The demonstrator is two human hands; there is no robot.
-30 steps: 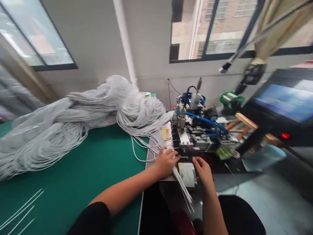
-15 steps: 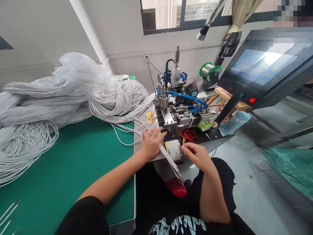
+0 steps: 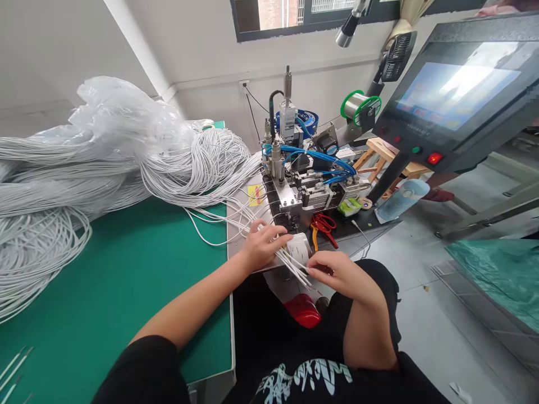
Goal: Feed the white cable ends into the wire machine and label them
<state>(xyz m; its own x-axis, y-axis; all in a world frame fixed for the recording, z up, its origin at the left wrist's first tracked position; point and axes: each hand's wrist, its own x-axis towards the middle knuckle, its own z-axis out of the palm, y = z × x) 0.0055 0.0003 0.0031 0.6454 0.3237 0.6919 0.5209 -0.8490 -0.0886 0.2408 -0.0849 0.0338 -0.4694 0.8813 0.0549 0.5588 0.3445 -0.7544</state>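
Note:
My left hand (image 3: 264, 246) is closed around a bundle of white cables (image 3: 297, 271) at the table's front edge, its thumb and index finger stretched toward the machine. The cable ends point down and right past the edge. My right hand (image 3: 334, 272) pinches one white cable close to its end, just right of the bundle. A white label roll (image 3: 300, 248) sits between and behind my hands. Behind it stands the metal machine (image 3: 290, 193) with blue tubes. Long coils of white cable (image 3: 219, 163) run from the left to the machine and my left hand.
A green table (image 3: 160, 252) spreads out at the left, with plastic film (image 3: 122, 118) over the cables. Red-handled cutters (image 3: 324, 224) lie right of the machine. A monitor (image 3: 458, 95) and a wire spool (image 3: 360, 106) stand at the right. Below is a red object (image 3: 303, 310).
My right hand has moved slightly down and left to the bundle and now pinches a cable. My left thumb and fingers have shifted toward the label roll. The view has tilted slightly.

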